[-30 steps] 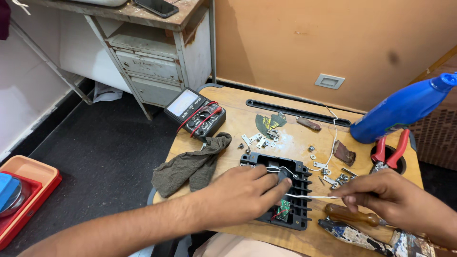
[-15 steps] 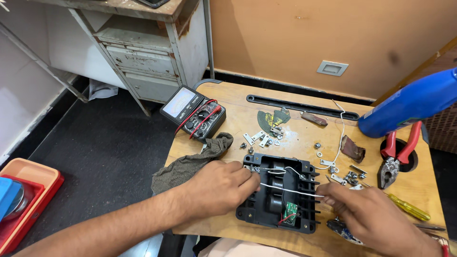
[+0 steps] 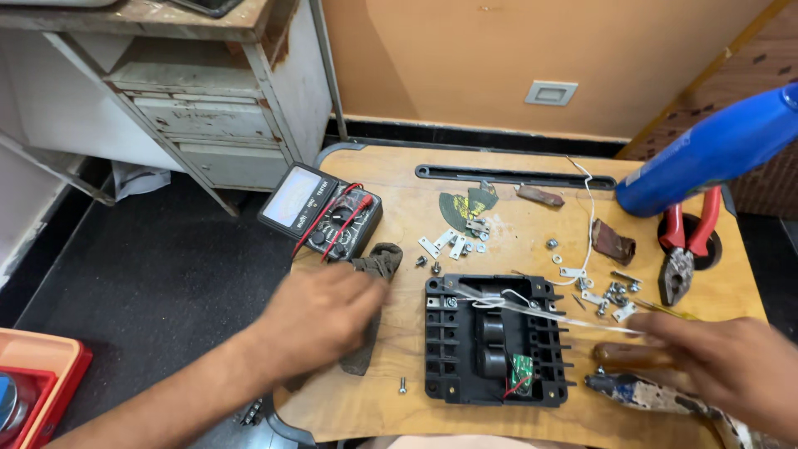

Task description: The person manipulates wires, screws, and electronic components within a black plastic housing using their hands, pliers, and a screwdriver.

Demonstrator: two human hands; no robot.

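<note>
Item: black ribbed plastic housing (image 3: 497, 341) near the wooden tabletop's (image 3: 391, 179) front edge, mid-disassembly; blurred left hand (image 3: 320, 320) loosely open on grey cloth (image 3: 370, 312); right hand (image 3: 719, 362), grip indiscernible, over brown-handled tool (image 3: 619, 356); next: steadying the housing.

Both the left hand (image 3: 320, 320) and right hand (image 3: 723, 357) are motion-blurred, the left hiding much of the grey rag (image 3: 374, 266), the right cut off at the lower right frame edge.

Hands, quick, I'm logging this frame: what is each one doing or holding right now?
Left hand: blurred, resting over the grey cloth; grip cannot be told.
Right hand: blurred, beside the black housing, over a brown-handled tool; grip cannot be told.
</note>
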